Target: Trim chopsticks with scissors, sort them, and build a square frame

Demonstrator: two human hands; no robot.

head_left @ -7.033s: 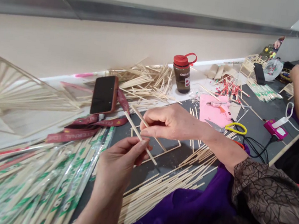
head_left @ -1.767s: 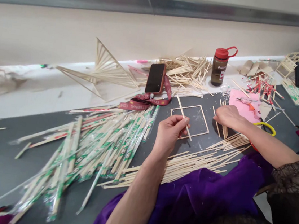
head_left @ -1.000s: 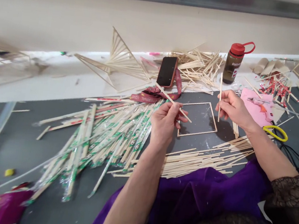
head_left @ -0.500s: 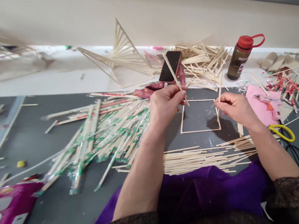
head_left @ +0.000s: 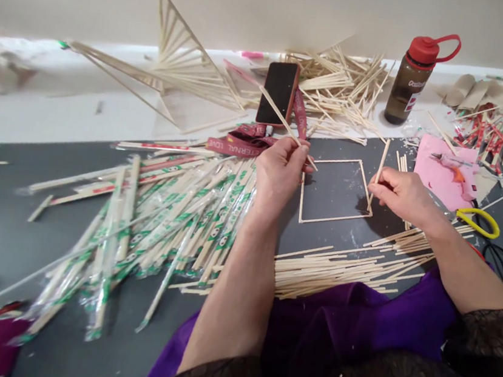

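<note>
Between the thumb and fingers of my left hand (head_left: 281, 171) is a slanting wooden chopstick (head_left: 276, 107), its upper end passing in front of the phone. My right hand (head_left: 398, 191) pinches another chopstick (head_left: 382, 159), held nearly upright at the right side of a square chopstick frame (head_left: 334, 218). The frame lies flat on the grey table. The lower tip of the right chopstick is close to the frame's near right corner; whether it touches I cannot tell. Loose bare chopsticks (head_left: 337, 272) lie just below the frame.
Wrapped chopsticks (head_left: 174, 222) spread out on the left. Behind are a phone (head_left: 278, 94) with a red lanyard, a chopstick pile (head_left: 341, 92) and a water bottle (head_left: 408, 85). A glue gun (head_left: 458, 171) rests on pink material, near yellow-handled scissors (head_left: 479, 222). A fan-shaped stick structure (head_left: 171, 56) stands back left.
My right hand has moved slightly right and nearer to me, with its chopstick now leaning right. My left hand still holds its chopstick. The view has shifted.
</note>
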